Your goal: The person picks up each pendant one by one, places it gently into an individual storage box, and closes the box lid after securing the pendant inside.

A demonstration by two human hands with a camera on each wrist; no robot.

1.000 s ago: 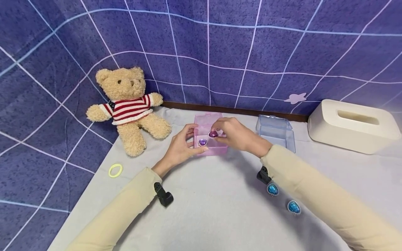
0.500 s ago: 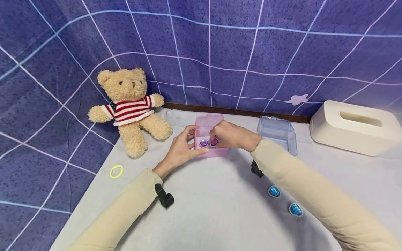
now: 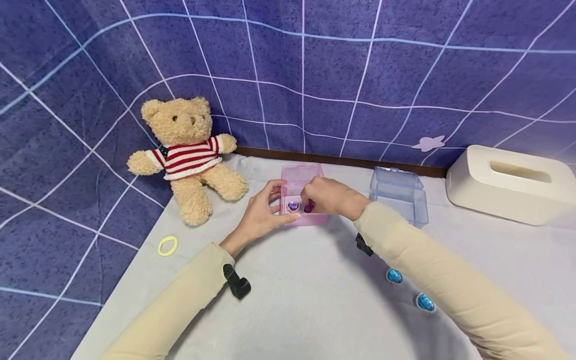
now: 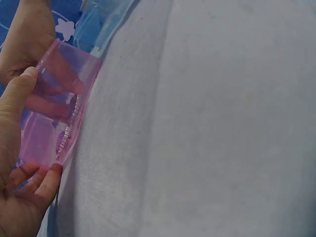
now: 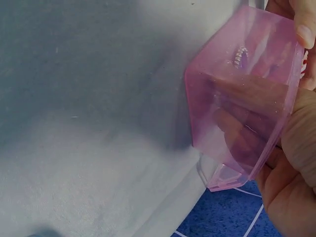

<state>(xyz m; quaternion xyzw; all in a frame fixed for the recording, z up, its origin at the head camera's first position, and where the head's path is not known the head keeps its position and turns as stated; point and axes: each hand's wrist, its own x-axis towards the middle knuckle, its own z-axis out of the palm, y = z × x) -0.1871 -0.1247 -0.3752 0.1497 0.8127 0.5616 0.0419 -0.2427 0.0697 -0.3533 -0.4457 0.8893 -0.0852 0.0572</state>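
Note:
A clear pink plastic box (image 3: 307,219) stands on the white cloth with its lid tipped back. My left hand (image 3: 261,210) grips the box's left side, thumb over the front rim and fingers round the far side. My right hand (image 3: 330,195) reaches down inside, its fingertips pinching a dark magenta gem (image 3: 308,206) low in the box and partly hiding it. Just left of that lies a purple gem (image 3: 293,205) with a silvery beaded edge. Through the pink wall, the left wrist view shows the right fingers (image 4: 54,107) near the box floor.
An open clear blue box (image 3: 400,200) stands to the right, with a cream tissue box (image 3: 508,185) beyond it. Two blue gems (image 3: 394,276) lie beside the right forearm. At left are a teddy bear (image 3: 186,155) and a yellow ring (image 3: 168,246). A blue curtain hangs behind.
My right hand has lowered the magenta gem into the pink box, beside the purple one. The left hand keeps its hold on the box. The whole head view has shifted slightly.

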